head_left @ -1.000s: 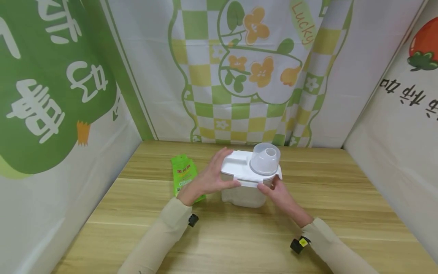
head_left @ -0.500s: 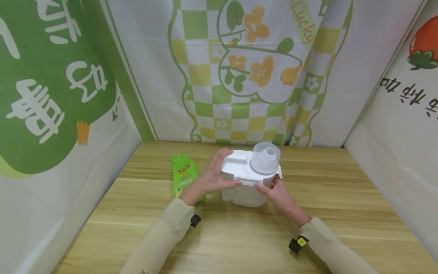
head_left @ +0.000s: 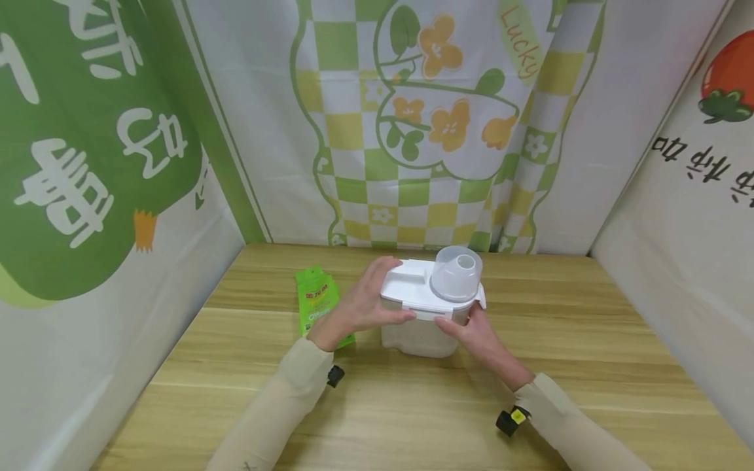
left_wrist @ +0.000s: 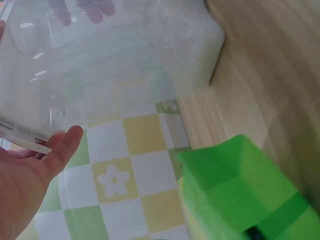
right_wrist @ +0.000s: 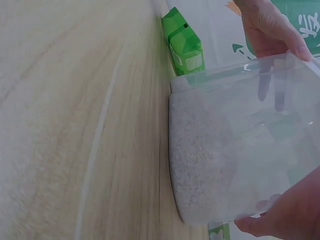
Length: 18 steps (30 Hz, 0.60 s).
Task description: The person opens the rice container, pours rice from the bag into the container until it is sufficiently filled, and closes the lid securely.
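Observation:
A clear plastic storage container (head_left: 418, 338) with a white lid stands upright on the table, and pale grains like rice (right_wrist: 195, 150) fill its lower part. On the lid's right side sits a clear cup (head_left: 456, 275). My left hand (head_left: 368, 297) grips the left end at lid height, thumb along the front. At the right end my right hand (head_left: 480, 330) holds the container just under the lid, its thumb at the front clip (head_left: 427, 313). Fingers of both hands behind the container show partly through its walls in the wrist views.
A green packet (head_left: 317, 297) lies on the wooden table (head_left: 559, 340) left of the container, partly behind my left forearm. Printed cloth walls (head_left: 424, 131) enclose the table at the back and both sides.
My right thumb has slid slightly left along the container's front, under the clip. The container, the packet and my left hand look nearly the same.

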{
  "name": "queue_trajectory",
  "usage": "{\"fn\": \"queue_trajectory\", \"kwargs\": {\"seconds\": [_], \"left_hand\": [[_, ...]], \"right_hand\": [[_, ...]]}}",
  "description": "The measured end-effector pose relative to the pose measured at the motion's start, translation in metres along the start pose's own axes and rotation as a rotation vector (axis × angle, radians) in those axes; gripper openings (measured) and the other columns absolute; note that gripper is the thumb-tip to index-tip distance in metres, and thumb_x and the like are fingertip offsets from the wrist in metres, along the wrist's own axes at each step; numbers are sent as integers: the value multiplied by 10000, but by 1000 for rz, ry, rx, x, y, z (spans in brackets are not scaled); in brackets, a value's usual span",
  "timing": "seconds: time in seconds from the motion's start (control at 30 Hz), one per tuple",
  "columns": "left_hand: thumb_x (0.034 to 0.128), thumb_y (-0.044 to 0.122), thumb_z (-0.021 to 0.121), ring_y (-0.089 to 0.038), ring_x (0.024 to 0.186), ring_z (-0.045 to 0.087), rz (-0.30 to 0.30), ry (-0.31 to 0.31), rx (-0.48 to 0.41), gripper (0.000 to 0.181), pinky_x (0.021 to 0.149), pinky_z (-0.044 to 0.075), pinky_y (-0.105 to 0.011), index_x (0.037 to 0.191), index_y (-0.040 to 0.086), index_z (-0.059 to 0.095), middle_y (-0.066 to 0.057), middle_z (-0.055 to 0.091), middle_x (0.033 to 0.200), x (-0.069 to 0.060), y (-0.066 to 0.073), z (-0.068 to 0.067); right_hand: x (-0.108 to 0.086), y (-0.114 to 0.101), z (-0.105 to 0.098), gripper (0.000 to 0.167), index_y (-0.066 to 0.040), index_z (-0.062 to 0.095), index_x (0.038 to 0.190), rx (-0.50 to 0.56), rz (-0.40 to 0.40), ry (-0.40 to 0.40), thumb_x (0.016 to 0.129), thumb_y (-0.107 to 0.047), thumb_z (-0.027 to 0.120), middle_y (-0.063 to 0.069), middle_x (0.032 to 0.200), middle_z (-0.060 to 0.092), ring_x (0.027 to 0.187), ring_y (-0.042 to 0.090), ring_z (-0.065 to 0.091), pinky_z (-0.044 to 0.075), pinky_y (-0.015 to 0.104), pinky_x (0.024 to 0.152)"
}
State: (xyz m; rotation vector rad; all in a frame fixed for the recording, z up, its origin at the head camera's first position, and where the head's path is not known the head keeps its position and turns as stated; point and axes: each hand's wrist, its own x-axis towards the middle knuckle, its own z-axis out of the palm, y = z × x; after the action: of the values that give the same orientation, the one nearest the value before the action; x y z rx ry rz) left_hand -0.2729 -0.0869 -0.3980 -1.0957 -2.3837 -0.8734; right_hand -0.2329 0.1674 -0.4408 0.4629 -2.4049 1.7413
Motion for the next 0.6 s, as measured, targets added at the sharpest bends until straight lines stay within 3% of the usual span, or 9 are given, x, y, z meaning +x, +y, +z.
{"fn": "queue_trajectory", "kwargs": {"seconds": [0.3,0.6], "left_hand": [[728,507,822,-203,1125,508,2,-41,21,871,869,542,-336,1380,129,386,-108,437,1358,0,1,-6],[729,498,820,-199,1060,536,-13,-41,61,847,819,552,-313,1362,133,391,-99,449,1329,1,2,-6]], "right_hand": [[1,5,-2,740,-53,292,1468,40,-19,-20,860,-155,702,174,1478,397,1400,316,324,178,589,1191],[4,3,0,721,-56,337,1446,19,-3,-1,855,-166,734,170,1452,436,1375,309,371,247,556,1174]]}}
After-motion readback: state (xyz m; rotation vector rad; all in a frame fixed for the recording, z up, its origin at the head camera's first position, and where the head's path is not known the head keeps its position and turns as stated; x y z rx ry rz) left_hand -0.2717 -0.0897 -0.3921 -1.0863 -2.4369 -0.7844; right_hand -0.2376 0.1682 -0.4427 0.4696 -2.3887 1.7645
